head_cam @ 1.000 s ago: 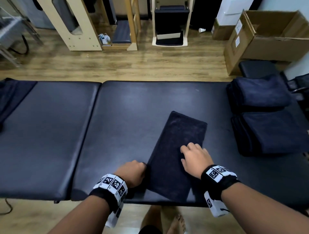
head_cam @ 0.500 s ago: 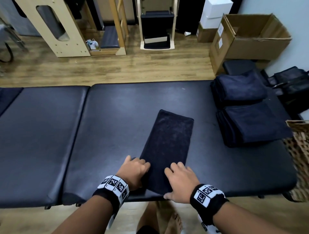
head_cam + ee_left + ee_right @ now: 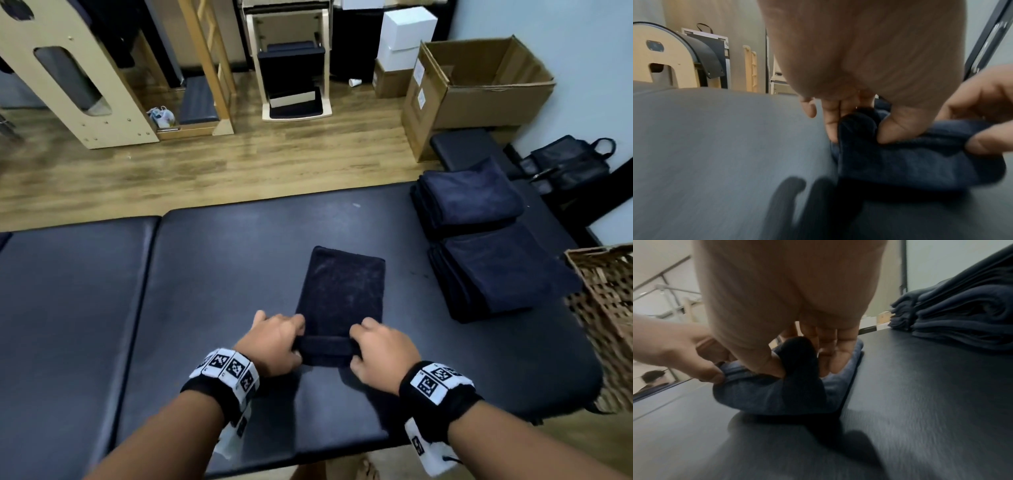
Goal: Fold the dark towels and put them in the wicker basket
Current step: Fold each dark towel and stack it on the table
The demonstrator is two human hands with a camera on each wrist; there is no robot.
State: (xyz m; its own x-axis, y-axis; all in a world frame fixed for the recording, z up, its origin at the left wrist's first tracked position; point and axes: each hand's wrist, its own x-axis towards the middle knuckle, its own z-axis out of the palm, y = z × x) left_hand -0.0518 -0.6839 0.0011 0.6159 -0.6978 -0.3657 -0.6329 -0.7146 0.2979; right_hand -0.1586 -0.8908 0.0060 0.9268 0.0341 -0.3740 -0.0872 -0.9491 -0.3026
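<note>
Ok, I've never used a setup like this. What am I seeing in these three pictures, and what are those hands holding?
No machine here: a person works bare-handed, with a camera on the head and one on each wrist. The wide picture is from the head, looking down; the two close ones look along each hand.

On the black padded table lies a dark folded towel. The left hand and the right hand each pinch a near corner, lifting that edge; the wrist views show the thumb-and-finger grip. To the right sit two stacks of folded dark towels, and past the table end stands the woven wicker basket; its inside is hidden.
</note>
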